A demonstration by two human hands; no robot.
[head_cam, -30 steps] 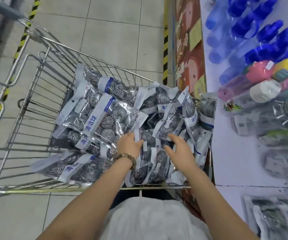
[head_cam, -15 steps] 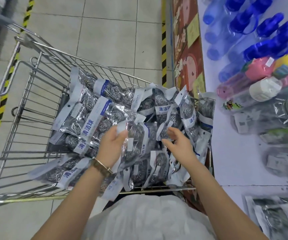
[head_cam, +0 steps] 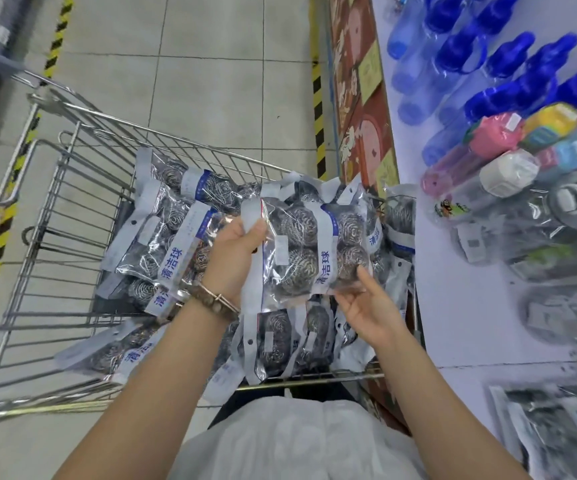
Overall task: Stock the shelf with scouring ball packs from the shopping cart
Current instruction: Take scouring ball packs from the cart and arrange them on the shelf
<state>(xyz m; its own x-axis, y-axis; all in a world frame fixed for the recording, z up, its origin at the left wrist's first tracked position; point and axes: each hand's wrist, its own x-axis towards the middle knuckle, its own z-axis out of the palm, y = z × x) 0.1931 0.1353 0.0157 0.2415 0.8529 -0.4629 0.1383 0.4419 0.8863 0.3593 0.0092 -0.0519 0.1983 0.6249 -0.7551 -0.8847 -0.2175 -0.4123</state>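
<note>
One pack (head_cam: 297, 237) between hands — left hand (head_cam: 235, 254) pinches edge, right hand (head_cam: 366, 306) slack-fingered, touching corner.

Both your forearms (head_cam: 148, 382) are bare. A brown beaded bracelet (head_cam: 216, 301) with a metal clasp rings the wrist of your left hand (head_cam: 235, 251), and at six o'clock your white top (head_cam: 301, 441) shows.

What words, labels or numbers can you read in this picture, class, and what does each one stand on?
"清洁球": blue print on the white band of the held pack, which the left hand grips.
"清洁球": the same band on a second pack lying in the cart.
Too blurred to read: the small print on the bands, the bottle labels and the red shelf front.
</note>
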